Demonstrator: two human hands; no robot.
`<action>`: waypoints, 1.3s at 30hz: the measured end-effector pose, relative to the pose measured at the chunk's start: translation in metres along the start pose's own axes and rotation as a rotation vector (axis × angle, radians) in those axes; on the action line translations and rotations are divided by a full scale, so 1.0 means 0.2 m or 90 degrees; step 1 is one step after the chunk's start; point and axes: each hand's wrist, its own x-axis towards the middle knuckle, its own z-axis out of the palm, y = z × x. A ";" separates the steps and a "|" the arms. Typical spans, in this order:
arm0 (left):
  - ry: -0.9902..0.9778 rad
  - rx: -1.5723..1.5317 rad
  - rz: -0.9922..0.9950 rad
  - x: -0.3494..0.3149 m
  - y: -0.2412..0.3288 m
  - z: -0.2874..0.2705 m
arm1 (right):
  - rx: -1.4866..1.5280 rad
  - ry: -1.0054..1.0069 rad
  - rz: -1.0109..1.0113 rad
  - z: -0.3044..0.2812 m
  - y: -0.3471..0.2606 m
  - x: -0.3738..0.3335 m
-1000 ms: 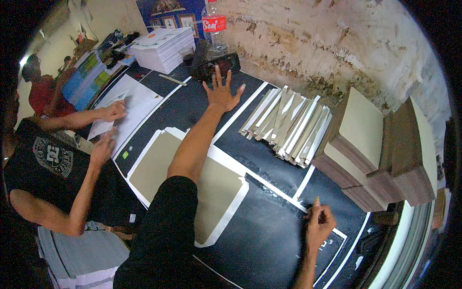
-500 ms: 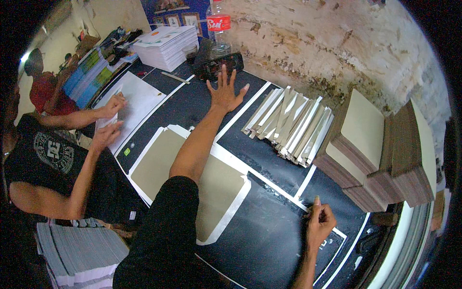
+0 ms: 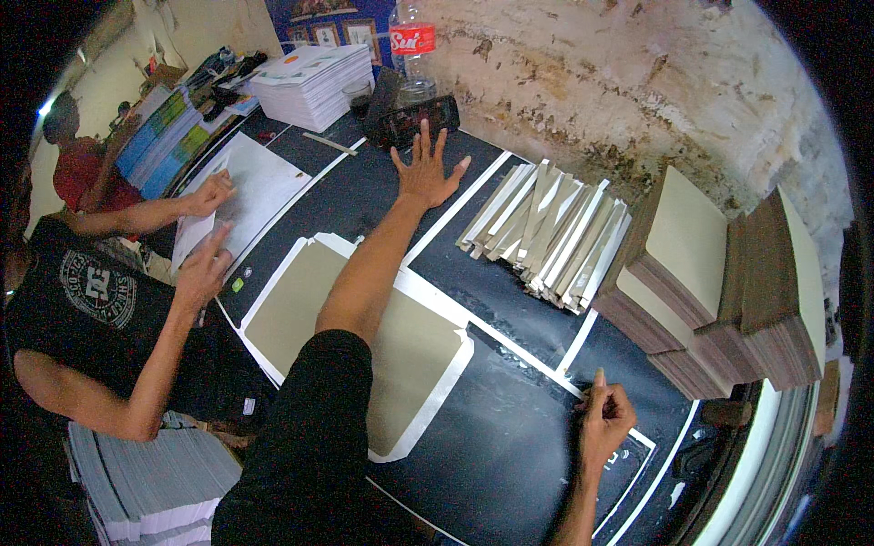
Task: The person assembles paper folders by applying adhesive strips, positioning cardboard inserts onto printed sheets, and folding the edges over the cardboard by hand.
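My left hand (image 3: 430, 180) is open, fingers spread, reaching far across the black work surface (image 3: 510, 437) with its fingertips at a dark boxy device (image 3: 414, 120). Under that forearm lies a grey-brown board (image 3: 414, 373) on a white-edged sheet, partly covered by my sleeve. My right hand (image 3: 608, 420) is at the right, beside a long white strip (image 3: 510, 341) on the surface. Its fingers are curled in and the thumb sticks up; whatever they hold, if anything, is hidden. A loose heap of white and grey strips (image 3: 546, 232) lies between my hands, farther back.
Stacks of grey-brown boards (image 3: 678, 259) stand at the right by the stained wall. A plastic bottle (image 3: 414, 55) and a paper stack (image 3: 314, 86) stand at the back. On the left, a co-worker's hands (image 3: 208, 196) rest over a white sheet (image 3: 273, 173).
My two hands stay nearly where they were. The co-worker's nearer hand has shifted a little toward the near side, and the white sheet under it has moved slightly.
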 end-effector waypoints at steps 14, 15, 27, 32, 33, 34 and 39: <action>0.015 0.056 0.076 0.04 0.00 -0.02 | -0.044 -0.019 -0.016 -0.02 0.06 0.00; 0.000 0.053 0.065 0.04 0.01 -0.02 | -0.043 -0.020 -0.013 -0.03 0.06 0.00; -0.094 0.020 -0.016 0.06 0.03 -0.05 | -0.006 0.005 -0.001 -0.01 -0.02 -0.01; -0.065 0.042 0.014 0.07 0.00 -0.02 | -0.012 0.003 -0.014 -0.01 0.04 -0.01; -0.047 0.048 0.029 0.06 -0.01 -0.02 | 0.000 0.007 -0.012 0.00 0.03 -0.02; -0.029 0.054 0.045 0.05 -0.03 -0.01 | 0.013 0.011 -0.010 0.01 0.01 -0.02; -0.040 0.005 0.032 0.04 0.01 -0.02 | -0.008 0.001 0.014 -0.02 0.01 -0.01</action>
